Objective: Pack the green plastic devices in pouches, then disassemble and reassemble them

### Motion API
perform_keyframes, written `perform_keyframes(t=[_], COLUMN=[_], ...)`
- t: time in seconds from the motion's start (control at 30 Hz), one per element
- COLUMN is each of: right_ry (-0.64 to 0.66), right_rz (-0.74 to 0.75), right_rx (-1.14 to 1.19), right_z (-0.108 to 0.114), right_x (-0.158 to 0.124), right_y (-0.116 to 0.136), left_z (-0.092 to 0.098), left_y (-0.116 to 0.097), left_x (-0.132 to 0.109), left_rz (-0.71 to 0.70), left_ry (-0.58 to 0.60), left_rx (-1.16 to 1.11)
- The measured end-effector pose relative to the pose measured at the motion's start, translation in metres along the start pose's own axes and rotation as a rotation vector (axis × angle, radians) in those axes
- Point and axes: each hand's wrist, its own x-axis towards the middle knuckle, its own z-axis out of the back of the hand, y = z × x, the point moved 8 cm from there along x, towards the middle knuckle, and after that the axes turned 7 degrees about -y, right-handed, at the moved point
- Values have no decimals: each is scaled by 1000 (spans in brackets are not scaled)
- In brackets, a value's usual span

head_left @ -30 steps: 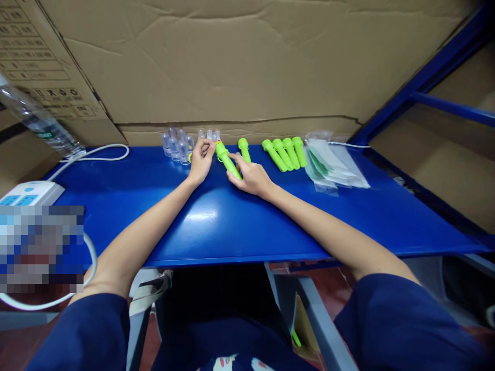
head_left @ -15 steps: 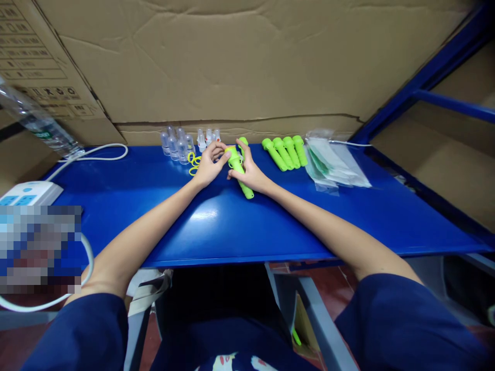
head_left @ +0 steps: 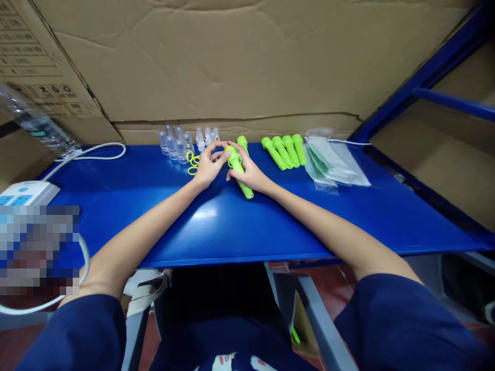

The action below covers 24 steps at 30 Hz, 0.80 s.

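A lime-green toy flashlight [head_left: 245, 189] is between my hands, tilted, its wide head up and its handle end toward me. My left hand [head_left: 208, 167] grips the head, with the thumb on it and the fingers curled over its far side. My right hand [head_left: 253, 174] wraps the body from the right, its index finger reaching to the head. Yellow rings [head_left: 193, 170] lie beside my left hand. Behind my right hand is another green flashlight [head_left: 243, 141], partly hidden.
Clear plastic capsules [head_left: 171, 147] and small white-based clear pieces [head_left: 200, 139] stand at the back. Several green flashlights [head_left: 285, 152] lie right of my hands, beside plastic bags [head_left: 338, 162]. A power strip [head_left: 29, 193] and a bottle [head_left: 46, 131] are at the left on the blue table [head_left: 232, 232].
My right fingers have moved left from beside the flashlight's head to close over its top, near my left fingers. The flashlight stays in nearly the same place.
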Motion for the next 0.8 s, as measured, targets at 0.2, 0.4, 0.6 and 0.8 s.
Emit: perform_keyframes(t=[0.2,0.4,0.6,0.8], right_ry=[-49,-85,-94,-108], right_rz=[-24,-79,-120,-101], right_rx=[-107,-149,-147,-155], right_z=[3,3,2,3], right_x=[-1,-2,-2,-2], right_y=[-3,-5,-7,-6], left_z=[1,2,3,4], left_y=[-1,0,1,0], left_x=[-1,0,0,-1], left_rz=[5,10,-10,-19], left_ry=[-33,-83,-105,-133], left_rx=[20,53,65,56])
